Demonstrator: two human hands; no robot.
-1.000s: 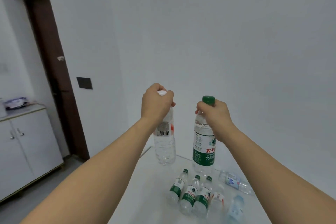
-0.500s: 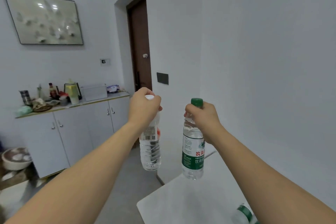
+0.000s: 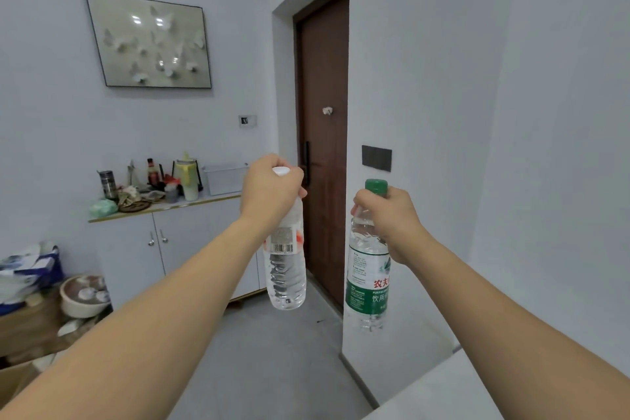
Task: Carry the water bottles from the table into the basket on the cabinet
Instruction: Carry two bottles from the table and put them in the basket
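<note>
My left hand grips the neck of a clear water bottle with a white cap, which hangs upright in the air. My right hand holds a green-capped, green-labelled water bottle by its neck, also upright and lifted. Straight behind my left hand, a white basket stands on the right end of the white cabinet against the far wall. A corner of the white table shows at the bottom right, under my right forearm. The other bottles on the table are out of view.
The cabinet top carries a kettle, a metal cup, sauce bottles and a green bag. A brown door is to the cabinet's right; a wall corner juts out beside the table. Bowls and boxes crowd the lower left; grey floor lies between.
The view has swung left, away from the table toward the cabinet. Both hands carried their bottles off the table; the bottles lying on it have left the view.
</note>
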